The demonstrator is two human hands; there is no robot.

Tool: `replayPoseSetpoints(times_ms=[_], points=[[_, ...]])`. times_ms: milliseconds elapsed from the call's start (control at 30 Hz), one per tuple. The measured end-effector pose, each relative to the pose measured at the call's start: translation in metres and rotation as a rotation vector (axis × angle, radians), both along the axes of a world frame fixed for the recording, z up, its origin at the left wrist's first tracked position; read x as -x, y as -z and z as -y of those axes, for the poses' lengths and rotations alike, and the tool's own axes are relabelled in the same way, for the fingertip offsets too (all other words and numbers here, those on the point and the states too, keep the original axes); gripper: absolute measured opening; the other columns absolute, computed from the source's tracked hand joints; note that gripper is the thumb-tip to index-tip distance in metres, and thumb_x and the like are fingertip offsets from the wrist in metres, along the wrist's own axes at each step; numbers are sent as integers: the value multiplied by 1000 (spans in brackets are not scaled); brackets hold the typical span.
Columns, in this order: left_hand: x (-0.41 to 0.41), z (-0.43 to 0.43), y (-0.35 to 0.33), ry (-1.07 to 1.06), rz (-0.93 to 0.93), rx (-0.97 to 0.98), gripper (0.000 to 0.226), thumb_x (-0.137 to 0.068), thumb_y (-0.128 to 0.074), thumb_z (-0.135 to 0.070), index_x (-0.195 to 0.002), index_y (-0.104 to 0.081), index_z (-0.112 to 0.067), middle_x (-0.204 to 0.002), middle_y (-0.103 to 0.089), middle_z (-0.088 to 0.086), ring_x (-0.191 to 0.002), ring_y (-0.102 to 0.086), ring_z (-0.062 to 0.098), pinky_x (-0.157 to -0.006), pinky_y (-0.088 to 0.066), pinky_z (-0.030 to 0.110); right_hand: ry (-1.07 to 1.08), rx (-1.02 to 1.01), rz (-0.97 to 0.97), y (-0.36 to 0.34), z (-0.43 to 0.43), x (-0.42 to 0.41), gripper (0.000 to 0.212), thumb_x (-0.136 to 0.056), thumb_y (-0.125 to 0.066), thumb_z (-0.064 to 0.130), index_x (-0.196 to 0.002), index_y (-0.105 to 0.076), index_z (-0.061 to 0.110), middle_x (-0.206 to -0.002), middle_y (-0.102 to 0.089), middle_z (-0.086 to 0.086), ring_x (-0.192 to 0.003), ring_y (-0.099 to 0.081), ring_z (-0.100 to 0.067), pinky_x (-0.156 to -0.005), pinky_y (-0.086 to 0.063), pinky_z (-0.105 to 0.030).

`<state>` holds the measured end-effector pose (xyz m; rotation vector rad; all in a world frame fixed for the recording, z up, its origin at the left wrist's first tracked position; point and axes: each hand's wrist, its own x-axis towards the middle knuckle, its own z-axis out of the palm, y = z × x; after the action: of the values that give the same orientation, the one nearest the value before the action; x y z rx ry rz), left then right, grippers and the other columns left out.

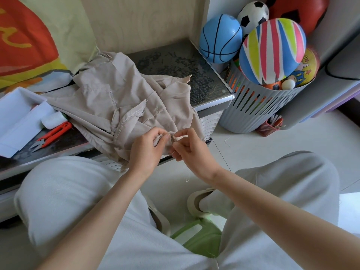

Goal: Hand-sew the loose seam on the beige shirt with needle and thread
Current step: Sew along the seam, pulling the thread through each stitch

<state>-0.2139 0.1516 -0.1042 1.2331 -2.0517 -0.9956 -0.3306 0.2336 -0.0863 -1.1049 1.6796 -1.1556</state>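
Closest in are the knees (pixel 78 191) in pale trousers, with a green stool (pixel 196 236) between them, and both forearms reach out to the front edge of the desk (pixel 175 61). On the far left of the desk sits a white box (pixel 17 117), with a white spool (pixel 54 117) and red snips (pixel 52 135) just beside it. Then comes the beige shirt (pixel 109 98), heaped over the dark top with its near edge spilling off the front. The left hand (pixel 145 148) holds that hanging edge, its fingers (pixel 163 136) clamped on a small fold of cloth. The right hand (pixel 190 151) is touching it, fingers (pixel 182 133) curled, thumb and forefinger pressed together at the seam. I take it they are on the needle, which is too fine to see. A pale thread (pixel 188 179) dangles below the wrist. The cloth looks thin, soft and limp, with fraying edges. I'd expect it to slide and pucker unless it is pinched right beside the stitch and kept taut. The loose thread could snag or knot. The rest of the heaped shirt may drag on the seam. To the right, a grey basket (pixel 259 106) of balls stands on the floor, well apart.
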Motion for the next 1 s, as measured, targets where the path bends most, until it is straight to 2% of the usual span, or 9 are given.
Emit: replayPoseSetpoints(times_ms=[167, 400, 467, 500, 600, 767, 867, 933, 1000], points=[[0, 0, 0, -10, -17, 3, 13, -91, -62, -26, -83, -64, -16, -70, -67, 4, -70, -62, 23, -66, -50, 38, 26, 27, 50, 1, 2, -2, 12, -94, -50, 3, -100, -42, 11, -73, -64, -2, -63, -59, -16, -63, -53, -24], [0, -4, -3, 148, -64, -79, 11, -91, -61, -16, -81, -62, -17, -68, -66, -3, -69, -61, 15, -72, -49, 34, 143, 3, 172, 6, 11, 3, 18, -95, -53, 7, -89, -43, 22, -68, -64, -2, -56, -57, -14, -54, -47, -23], [0, -3, -1, 161, -64, -88, 8, -91, -61, -18, -84, -64, -17, -70, -67, 2, -73, -62, 21, -73, -50, 37, 99, -79, 120, 6, 13, 7, 11, -97, -50, 19, -87, -47, 19, -66, -61, 1, -58, -56, -16, -57, -49, -29], [-1, -2, 1, 171, -65, -89, 8, -91, -61, -19, -83, -63, -20, -71, -66, 4, -73, -61, 24, -72, -49, 39, 72, -132, 87, 5, 15, 9, 18, -99, -47, 26, -82, -49, 18, -64, -58, 2, -59, -55, -17, -58, -49, -29], [-2, -2, 4, 225, -48, -71, 7, -89, -59, -29, -83, -58, -26, -68, -61, 5, -70, -55, 27, -69, -49, 41, 28, -245, 26, -3, 17, 16, 35, -100, -43, 33, -72, -53, 16, -66, -56, -2, -60, -54, -17, -48, -42, -15], [-3, -1, 4, 230, -11, -121, 24, -91, -61, -18, -74, -59, -35, -64, -59, -13, -62, -50, 6, -66, -46, 33, 73, -216, -111, 1, 25, 22, 23, -92, -56, 24, -69, -58, 21, -86, -59, -4, -81, -51, -13, -63, -36, -19], [-4, 0, 5, 257, 43, -135, 13, -92, -59, -19, -83, -64, -26, -72, -65, -8, -73, -60, 13, -72, -49, 35, 204, -201, 36, -4, 27, 27, 25, -94, -52, 16, -71, -60, 21, -78, -57, 5, -75, -52, -8, -68, -40, -18], [-6, -1, 6, 260, 78, -131, 13, -93, -58, -20, -83, -62, -26, -75, -66, -9, -78, -61, 13, -74, -48, 35, 289, -136, 301, -9, 28, 33, 26, -98, -45, 11, -74, -57, 14, -82, -62, -2, -81, -58, -13, -81, -47, -24], [-7, -1, 7, 256, 89, -112, 18, -93, -58, -19, -80, -60, -31, -75, -65, -11, -77, -60, 12, -74, -48, 34, 299, -71, 576, -14, 27, 35, 26, -102, -35, 9, -82, -51, 10, -75, -61, -4, -73, -62, -14, -80, -53, -24]])
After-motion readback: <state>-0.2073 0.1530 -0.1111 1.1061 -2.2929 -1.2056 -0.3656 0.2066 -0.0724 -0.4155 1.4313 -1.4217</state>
